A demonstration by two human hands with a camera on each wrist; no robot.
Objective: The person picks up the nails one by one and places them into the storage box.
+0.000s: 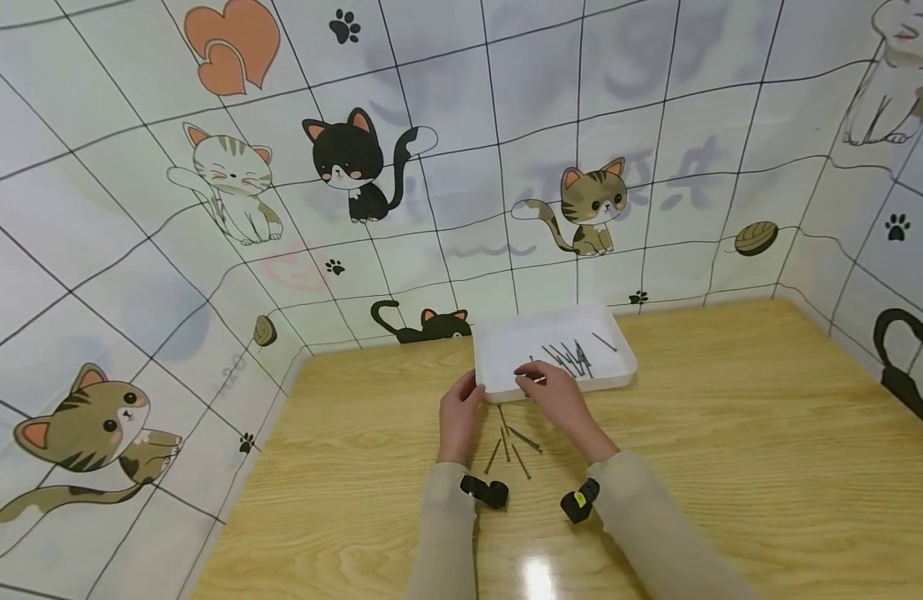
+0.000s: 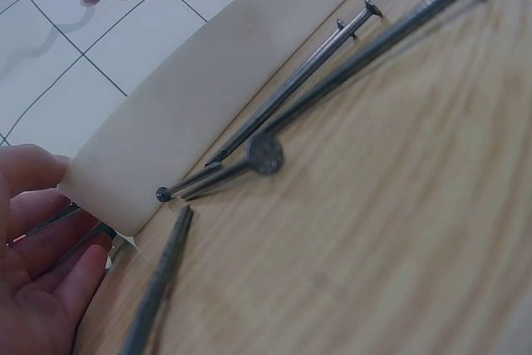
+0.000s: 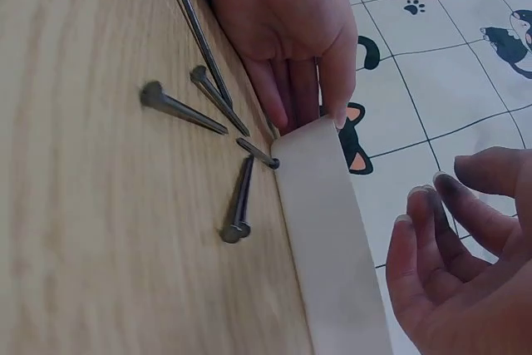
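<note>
A shallow white tray (image 1: 502,343) stands on the table, with several dark metal nails (image 1: 579,357) lying in its right part. My left hand (image 1: 459,421) grips the tray's near left corner; in the right wrist view its thumb lies on the rim and its fingers curl round the end wall (image 3: 320,205). Over the tray's near side is my right hand (image 1: 557,402), its fingers loosely bent. The right wrist view shows a gap between its thumb and fingertips (image 3: 428,197), with nothing visible there. Several more nails (image 1: 521,461) lie on the tabletop between the wrists, close to the tray.
The wooden table (image 1: 731,417) meets walls covered with a cat-print sheet (image 1: 461,167) at the back and sides. Black wrist cameras (image 1: 579,502) are strapped over both beige sleeves (image 1: 448,533). One nail (image 1: 604,342) lies apart at the tray's right end.
</note>
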